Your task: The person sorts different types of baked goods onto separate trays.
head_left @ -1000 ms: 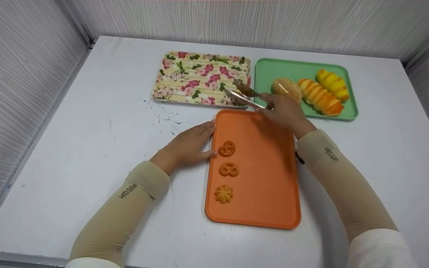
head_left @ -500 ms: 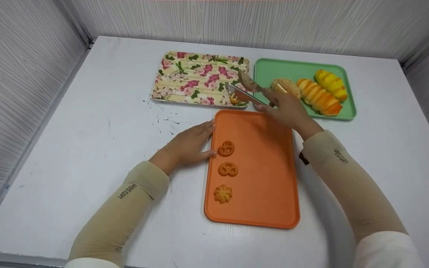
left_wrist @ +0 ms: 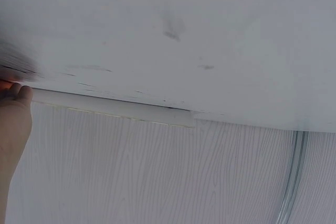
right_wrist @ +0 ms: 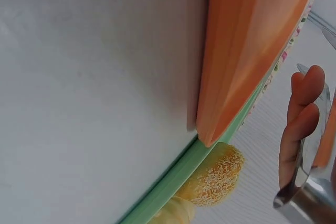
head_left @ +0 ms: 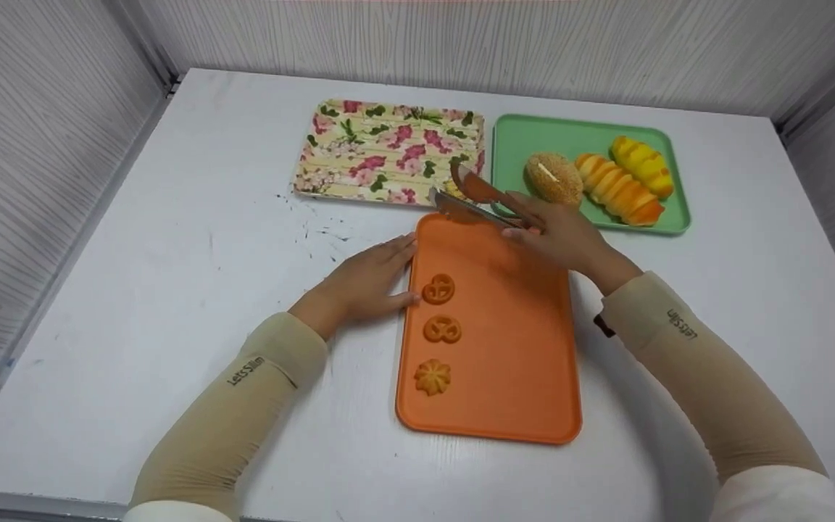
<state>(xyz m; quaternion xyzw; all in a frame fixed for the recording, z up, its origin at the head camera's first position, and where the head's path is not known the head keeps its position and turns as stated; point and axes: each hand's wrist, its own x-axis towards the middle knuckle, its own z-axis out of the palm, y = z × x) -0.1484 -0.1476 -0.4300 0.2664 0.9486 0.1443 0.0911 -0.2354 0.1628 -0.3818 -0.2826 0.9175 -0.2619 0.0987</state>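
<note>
Tongs (head_left: 481,191) hovering at far edge of orange tray (head_left: 512,370), right hand (head_left: 566,232) gripping them; left hand (head_left: 361,283), fingers outstretched, touching left edge, three cookies (head_left: 442,330) lying along it.

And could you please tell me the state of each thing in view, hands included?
Table: flecked with dark marks
Orange tray: flat, bearing cookies
Cookies: flat, whole, in a column
Floral tray: flat
Green tray: flat, bearing breads
Sesame bun: pale streak on top
Orange loaf: ridged
Yellow loaf: ridged
Tongs: arms apart
Left hand: fingers extended, touching orange tray
Right hand: curled round tongs
</note>
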